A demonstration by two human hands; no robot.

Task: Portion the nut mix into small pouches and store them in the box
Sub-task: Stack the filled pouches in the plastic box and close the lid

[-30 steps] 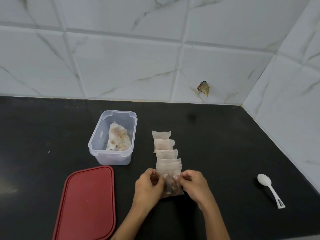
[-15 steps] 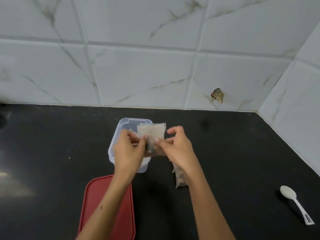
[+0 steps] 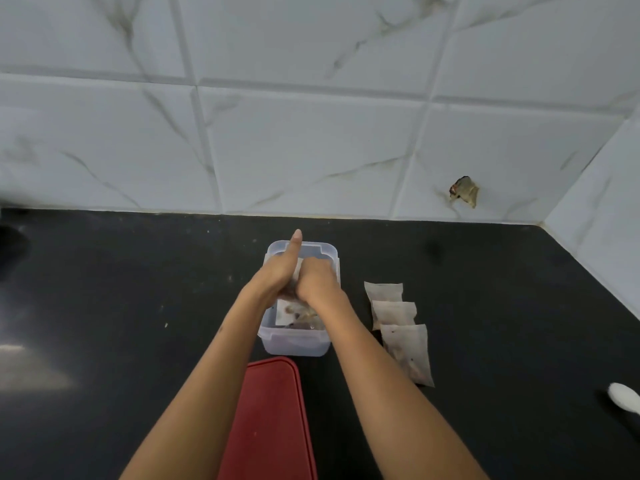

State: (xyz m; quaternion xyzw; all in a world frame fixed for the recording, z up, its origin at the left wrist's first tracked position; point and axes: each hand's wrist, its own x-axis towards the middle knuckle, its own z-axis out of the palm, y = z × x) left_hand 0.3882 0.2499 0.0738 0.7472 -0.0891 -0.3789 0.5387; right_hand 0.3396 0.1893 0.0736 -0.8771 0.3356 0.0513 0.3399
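Backing black counter (image 3: pixel 121 306): white marble tiles (image 3: pixel 311 150). Both hands (image 3: pixel 277 271) in box (image 3: pixel 294 342), grip unclear.

Your left hand (image 3: pixel 277 271) and right hand (image 3: pixel 317 277) are now down inside the clear box (image 3: pixel 294 342); a second ago they pinched a pouch at the near end of the row, and half a second ago they held it above the box. That pouch (image 3: pixel 298 268) now sits between your hands in the box, over the one already there. The row of pouches (image 3: pixel 398 323) on the counter now shows three.
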